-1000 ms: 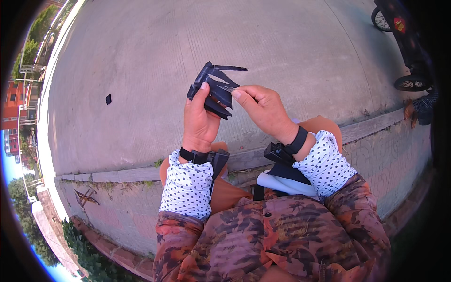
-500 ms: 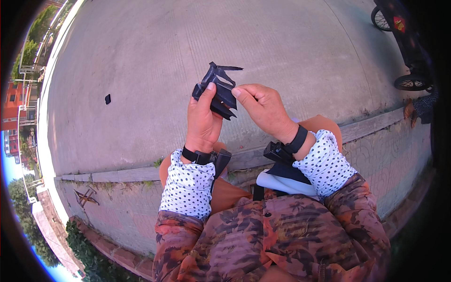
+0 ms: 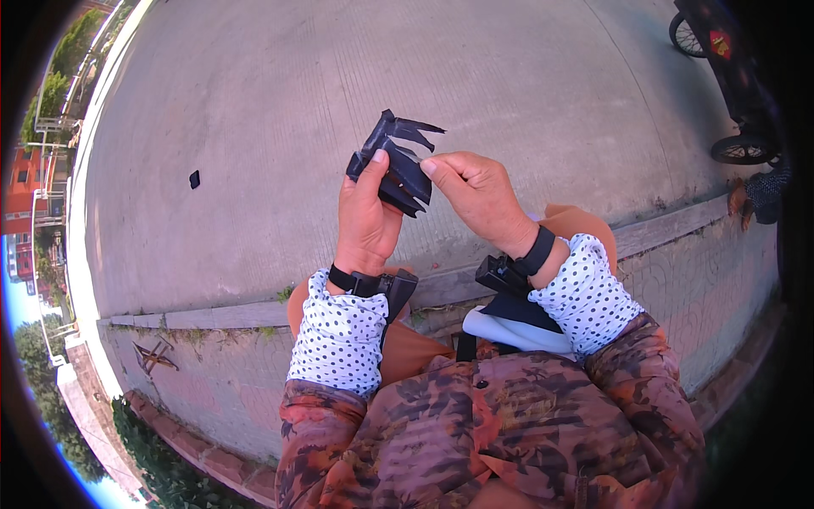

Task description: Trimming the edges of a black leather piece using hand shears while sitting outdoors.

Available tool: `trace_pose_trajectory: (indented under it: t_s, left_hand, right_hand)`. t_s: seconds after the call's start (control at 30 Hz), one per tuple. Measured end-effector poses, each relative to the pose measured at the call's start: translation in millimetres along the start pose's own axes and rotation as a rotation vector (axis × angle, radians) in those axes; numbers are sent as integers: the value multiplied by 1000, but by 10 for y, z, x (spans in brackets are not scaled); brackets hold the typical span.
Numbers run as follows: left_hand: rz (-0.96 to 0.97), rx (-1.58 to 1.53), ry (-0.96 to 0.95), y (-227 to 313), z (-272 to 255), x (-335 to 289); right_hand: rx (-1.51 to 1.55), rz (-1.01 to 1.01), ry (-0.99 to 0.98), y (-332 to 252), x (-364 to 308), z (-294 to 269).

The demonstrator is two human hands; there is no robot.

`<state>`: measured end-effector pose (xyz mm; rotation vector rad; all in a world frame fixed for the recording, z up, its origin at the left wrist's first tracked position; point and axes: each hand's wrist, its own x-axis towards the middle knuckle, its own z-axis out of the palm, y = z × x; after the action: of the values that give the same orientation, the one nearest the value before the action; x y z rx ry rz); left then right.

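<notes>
My left hand (image 3: pixel 366 208) is closed around a dark navy bundle (image 3: pixel 405 170) of thin, cloth-like pieces, its thumb pressed on top. Several pointed strips and notched flaps stick out from the bundle toward the right. At its right edge, my right hand (image 3: pixel 475 191) pinches one flap between thumb and bent forefinger. What exactly lies between those fingertips is too small to make out. Both wrists carry black straps with small black devices, and white dotted sleeve covers reach down to them.
A small black item (image 3: pixel 195 179) lies on the concrete pavement (image 3: pixel 254 102) to the left. A low kerb (image 3: pixel 229 316) crosses below my hands. A small wooden frame (image 3: pixel 155 357) is at lower left. At right stand a wheeled vehicle (image 3: pixel 739 102) and, partly visible, another person's hand (image 3: pixel 739 204).
The strips at the top of the bundle have shifted slightly right and down, and its flaps have spread a little. My right hand has moved marginally right; my left hand stays put.
</notes>
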<state>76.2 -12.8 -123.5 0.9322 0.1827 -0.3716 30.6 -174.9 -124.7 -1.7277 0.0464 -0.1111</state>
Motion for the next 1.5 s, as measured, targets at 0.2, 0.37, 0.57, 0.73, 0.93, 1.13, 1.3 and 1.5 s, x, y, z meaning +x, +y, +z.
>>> trace_pose_trajectory:
  t_s: [0.2, 0.37, 0.57, 0.73, 0.93, 1.13, 1.3, 1.5]
  left_hand:
    - [4, -16, -7, -10, 6, -3]
    - [-5, 28, -12, -27, 33, -21]
    - [-34, 22, -15, -55, 64, -28]
    - [-23, 17, -32, -73, 10, -13]
    - [-19, -1, -34, -87, 9, -17]
    - [-28, 53, -29, -24, 33, -29]
    - [-32, 43, -26, -22, 43, -27]
    - [-43, 9, -39, -40, 21, -31]
  right_hand:
    - [-46, -59, 51, -17, -7, 32]
    - [-1, -41, 29, -39, 4, 25]
    - [16, -56, 51, -8, 8, 34]
    - [36, -74, 62, 21, 17, 42]
    - [53, -51, 50, 52, 28, 25]
    - [77, -19, 23, 33, 24, 25]
    - [125, 47, -15, 10, 19, 1]
    - [35, 64, -14, 2, 16, -12]
